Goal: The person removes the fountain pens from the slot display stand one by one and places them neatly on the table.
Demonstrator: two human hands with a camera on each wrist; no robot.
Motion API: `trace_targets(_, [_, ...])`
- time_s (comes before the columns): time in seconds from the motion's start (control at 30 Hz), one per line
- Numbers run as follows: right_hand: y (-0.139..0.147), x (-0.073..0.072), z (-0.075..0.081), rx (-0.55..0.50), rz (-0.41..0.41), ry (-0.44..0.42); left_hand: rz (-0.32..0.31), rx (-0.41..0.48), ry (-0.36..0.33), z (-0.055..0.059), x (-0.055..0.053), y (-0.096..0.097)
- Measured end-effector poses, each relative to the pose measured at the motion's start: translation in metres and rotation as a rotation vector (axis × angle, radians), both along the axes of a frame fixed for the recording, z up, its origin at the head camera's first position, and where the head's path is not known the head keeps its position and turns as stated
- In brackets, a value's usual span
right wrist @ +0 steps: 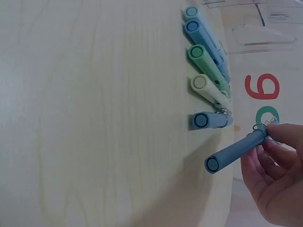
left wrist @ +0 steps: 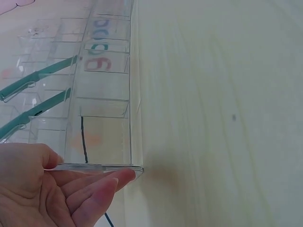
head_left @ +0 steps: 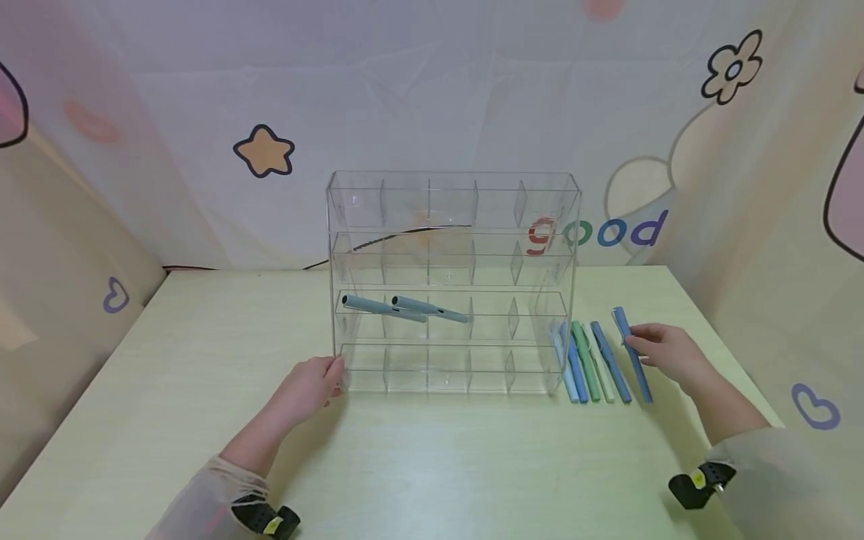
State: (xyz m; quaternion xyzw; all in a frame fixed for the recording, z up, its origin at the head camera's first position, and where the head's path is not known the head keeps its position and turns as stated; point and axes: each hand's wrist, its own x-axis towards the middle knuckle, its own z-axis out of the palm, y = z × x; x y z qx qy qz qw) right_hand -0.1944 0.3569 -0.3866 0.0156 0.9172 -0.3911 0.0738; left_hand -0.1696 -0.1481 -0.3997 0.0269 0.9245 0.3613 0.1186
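Observation:
A clear plastic rack point(head_left: 451, 290) with rows of small compartments stands upright on the table. My left hand point(head_left: 307, 388) grips its lower left side edge, thumb on one face and fingers on the other in the left wrist view. Two grey-blue pens point(head_left: 385, 309) lie slanted in the second row from the bottom, towards the left. My right hand point(head_left: 671, 354) pinches a blue pen point(right wrist: 236, 152) near its clip end, to the right of the rack. The pen is tilted and looks lifted off the table in the right wrist view.
Beside the rack's right end lies a row of several pens: light blue point(right wrist: 191, 13), blue point(head_left: 577, 367), green point(head_left: 586, 361), pale green point(head_left: 603, 365) and another blue pen point(head_left: 610, 362). A printed curtain point(head_left: 445, 105) hangs behind the pale table point(head_left: 432, 465).

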Motion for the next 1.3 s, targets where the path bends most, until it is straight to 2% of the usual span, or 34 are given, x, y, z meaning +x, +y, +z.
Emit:
trace_targets(0.33, [0.004,-0.015,-0.02,0.022,-0.028,-0.115,0.023,0.022,-0.051,0.0,0.004,0.0])
trace_targets(0.57, [0.001,-0.022,-0.03,0.079,-0.047,-0.161,0.019,0.02,-0.042,0.001,0.005,-0.001])
trace_targets(1.0, [-0.001,-0.023,-0.032,0.087,-0.057,-0.146,0.014,0.027,-0.035,0.002,0.001,0.0])
trace_targets(1.3, [-0.001,-0.021,-0.031,0.069,-0.035,-0.134,0.016,0.021,-0.034,-0.001,0.0,-0.002])
